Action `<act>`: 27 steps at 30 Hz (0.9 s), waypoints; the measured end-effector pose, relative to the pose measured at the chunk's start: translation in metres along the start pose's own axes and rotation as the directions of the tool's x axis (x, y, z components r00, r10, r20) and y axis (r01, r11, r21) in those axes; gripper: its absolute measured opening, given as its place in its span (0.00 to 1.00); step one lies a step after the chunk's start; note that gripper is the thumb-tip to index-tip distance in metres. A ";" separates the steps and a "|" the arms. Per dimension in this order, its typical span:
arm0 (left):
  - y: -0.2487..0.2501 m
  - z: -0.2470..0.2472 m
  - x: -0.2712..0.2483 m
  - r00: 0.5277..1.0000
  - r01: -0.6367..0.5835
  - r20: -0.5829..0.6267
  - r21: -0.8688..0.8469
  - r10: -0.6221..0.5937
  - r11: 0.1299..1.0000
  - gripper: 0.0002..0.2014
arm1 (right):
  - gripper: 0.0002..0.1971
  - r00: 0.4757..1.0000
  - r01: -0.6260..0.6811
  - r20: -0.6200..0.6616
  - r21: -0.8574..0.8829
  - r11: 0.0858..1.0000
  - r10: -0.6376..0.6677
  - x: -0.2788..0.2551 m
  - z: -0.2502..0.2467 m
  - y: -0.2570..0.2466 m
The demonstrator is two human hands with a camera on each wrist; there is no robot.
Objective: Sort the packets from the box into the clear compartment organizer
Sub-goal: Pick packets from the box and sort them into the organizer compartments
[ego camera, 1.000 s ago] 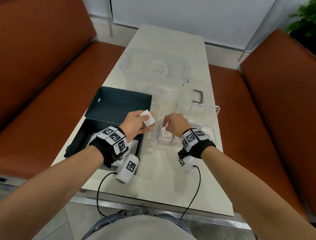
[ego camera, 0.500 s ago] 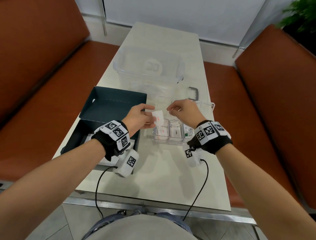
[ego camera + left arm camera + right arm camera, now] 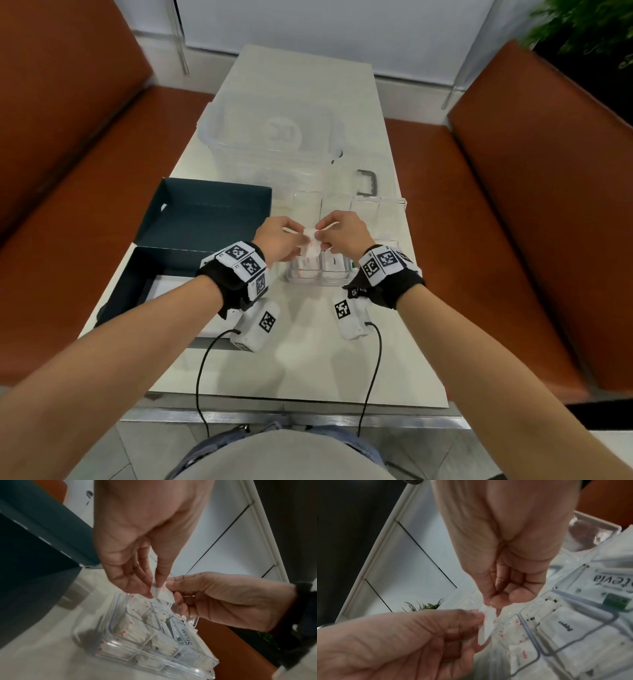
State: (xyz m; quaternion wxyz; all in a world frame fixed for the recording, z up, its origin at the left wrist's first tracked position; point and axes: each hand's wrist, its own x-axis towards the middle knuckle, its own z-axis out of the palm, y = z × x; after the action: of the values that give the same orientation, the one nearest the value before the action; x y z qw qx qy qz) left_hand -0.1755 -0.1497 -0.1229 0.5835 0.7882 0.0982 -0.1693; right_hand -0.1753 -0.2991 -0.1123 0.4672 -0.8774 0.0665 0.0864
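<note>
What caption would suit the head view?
Both hands pinch one white packet above the clear organizer.

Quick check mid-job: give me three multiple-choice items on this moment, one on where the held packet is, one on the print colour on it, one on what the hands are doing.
1. Where is the white packet?
A. in the dark box
B. in the air over the clear compartment organizer
C. on the table

2. What colour is its print?
A. red
B. green
C. blue

3. How is it held?
A. left hand alone
B. lying loose
C. pinched by both hands

Key: 1 B, the head view shows it above the organizer's near-left compartment, beside the dark box. 2 A, red marks show on it in the right wrist view. 3 C, the left hand and the right hand each pinch an edge.
</note>
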 end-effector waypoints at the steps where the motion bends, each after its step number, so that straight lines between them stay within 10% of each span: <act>1: -0.001 -0.002 0.000 1.000 0.000 0.003 0.008 0.000 1.000 0.10 | 0.04 1.000 -0.004 0.010 -0.001 1.000 0.004 0.000 0.003 -0.001; 8: 0.003 0.006 0.000 1.000 -0.024 -0.011 0.323 0.029 0.946 0.09 | 0.08 0.999 0.031 -0.040 -0.159 0.987 -0.037 -0.003 -0.007 0.005; 21: 0.003 0.028 0.013 0.971 -0.175 0.095 0.905 0.217 0.387 0.17 | 0.09 0.995 0.066 -0.058 -0.179 0.982 -0.078 -0.015 -0.021 0.007; 27: 0.021 -0.027 -0.010 0.947 -0.206 0.024 0.811 0.321 0.548 0.16 | 0.08 0.989 0.149 0.000 -0.102 0.983 -0.150 -0.029 0.002 -0.022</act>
State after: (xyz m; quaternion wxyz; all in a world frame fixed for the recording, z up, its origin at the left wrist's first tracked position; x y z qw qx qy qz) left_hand -0.1730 -0.1297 -0.0929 0.1756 0.9803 -0.0713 -0.0552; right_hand -0.1991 -0.2843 -0.0892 0.4267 -0.9029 -0.0024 0.0511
